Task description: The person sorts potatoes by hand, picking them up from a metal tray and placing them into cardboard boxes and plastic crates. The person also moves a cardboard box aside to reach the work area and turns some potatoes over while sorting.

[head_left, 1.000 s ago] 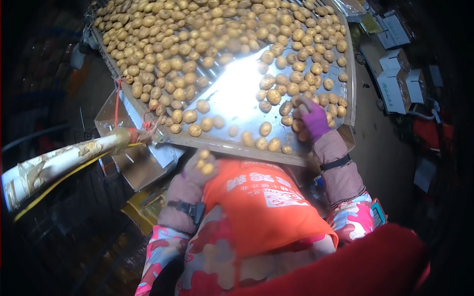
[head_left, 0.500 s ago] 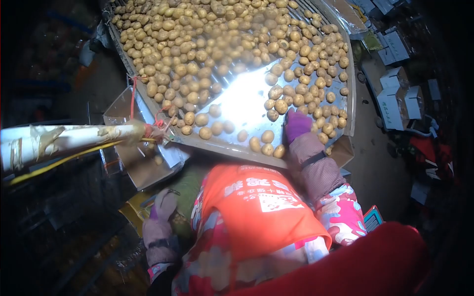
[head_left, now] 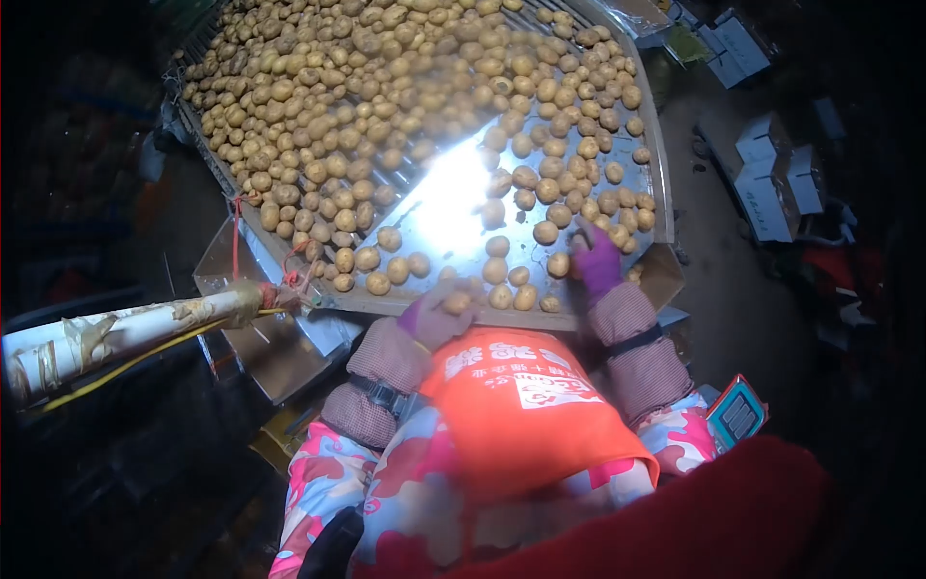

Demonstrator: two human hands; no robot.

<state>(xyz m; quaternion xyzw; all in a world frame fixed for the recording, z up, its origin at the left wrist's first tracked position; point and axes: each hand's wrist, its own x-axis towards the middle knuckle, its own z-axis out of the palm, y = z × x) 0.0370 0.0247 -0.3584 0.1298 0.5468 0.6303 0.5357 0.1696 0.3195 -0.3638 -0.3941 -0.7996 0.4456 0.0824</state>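
Note:
A broad metal sorting table holds many potatoes (head_left: 328, 116), with a looser scatter on its smooth sheet (head_left: 434, 227) nearer me. At the front edge, my left hand (head_left: 436, 317), in a purple and grey glove, is closed around a potato (head_left: 456, 303). My right hand (head_left: 598, 261), in a purple glove, rests at the front right part of the sheet among loose potatoes (head_left: 622, 217). Its fingers are curled, and whatever lies under them is hidden. A single potato (head_left: 558, 264) sits just left of this hand.
A white pole (head_left: 135, 333) wrapped in peeling tape juts in from the left. Cardboard boxes (head_left: 280, 357) stand below the table's left corner, and another box (head_left: 661, 280) is under the right corner. White cartons (head_left: 767, 193) lie on the floor to the right. A blue-framed device (head_left: 738, 415) sits beside my right arm.
My left hand has risen from beside my body to the table's front edge and now holds a potato. My right hand has shifted slightly, and nearby potatoes have moved. The view has shifted a little.

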